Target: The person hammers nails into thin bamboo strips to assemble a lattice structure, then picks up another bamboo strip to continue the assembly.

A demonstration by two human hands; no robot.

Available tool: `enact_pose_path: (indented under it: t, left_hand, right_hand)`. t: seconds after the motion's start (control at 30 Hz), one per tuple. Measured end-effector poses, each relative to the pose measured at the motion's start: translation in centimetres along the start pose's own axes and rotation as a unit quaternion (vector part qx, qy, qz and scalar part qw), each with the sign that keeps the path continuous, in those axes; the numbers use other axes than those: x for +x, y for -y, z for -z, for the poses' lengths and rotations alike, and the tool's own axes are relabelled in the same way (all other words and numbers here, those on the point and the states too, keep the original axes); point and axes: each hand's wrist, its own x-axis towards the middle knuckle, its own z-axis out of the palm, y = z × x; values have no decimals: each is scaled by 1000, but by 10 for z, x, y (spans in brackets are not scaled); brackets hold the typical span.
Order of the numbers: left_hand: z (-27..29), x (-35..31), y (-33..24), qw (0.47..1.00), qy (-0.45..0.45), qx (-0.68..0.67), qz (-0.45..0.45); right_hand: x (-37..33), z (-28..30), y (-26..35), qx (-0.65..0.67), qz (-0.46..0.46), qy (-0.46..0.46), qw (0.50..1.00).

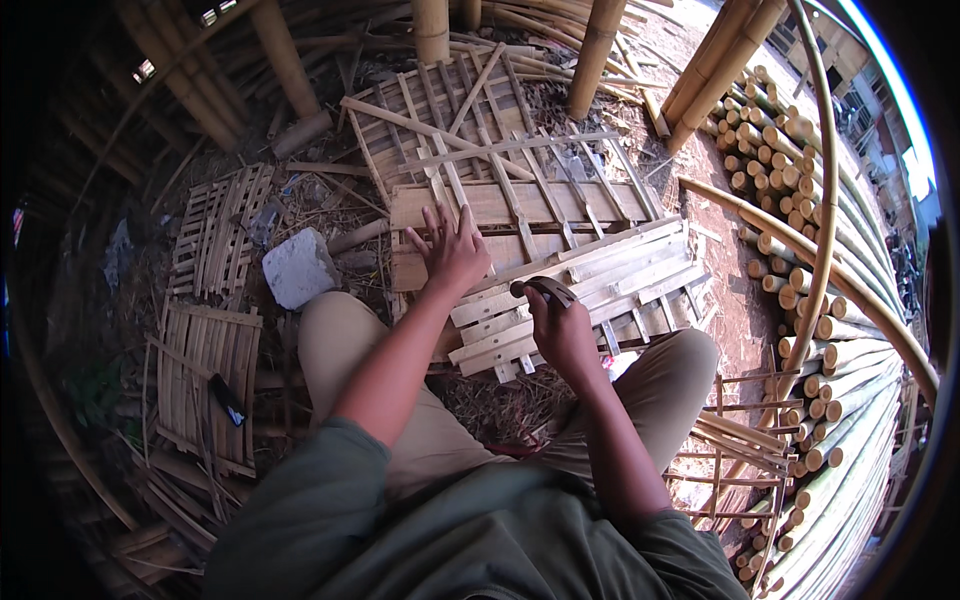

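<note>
Slatted bamboo strips (580, 300) are laid side by side in front of my knees, over thinner crosswise strips. My right hand (562, 325) is closed around a claw hammer (550, 291) just above them. The hammer's dark round face points left, and its handle is mostly hidden by the hand. My left hand (452, 250) is open, fingers spread, over the near left part of the bamboo lattice (520, 205); thumb contact is hard to make out. Under the lattice lies a wide brown wooden board (408, 208).
A pale concrete block (300, 268) stands by my left knee. Farther left are slatted panels (222, 230) and a black object (226, 400) on another panel. Stacked bamboo poles (830, 350) fill the right side. Upright bamboo posts (597, 60) rise beyond the lattice.
</note>
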Motion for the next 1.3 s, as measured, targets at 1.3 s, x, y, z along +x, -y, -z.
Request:
enact_pose_path:
  t: [1.3]
  left_hand:
    - [-34,-8,14,985,-158,37,59]
  right_hand:
    - [122,3,-64,-224,358,280,862]
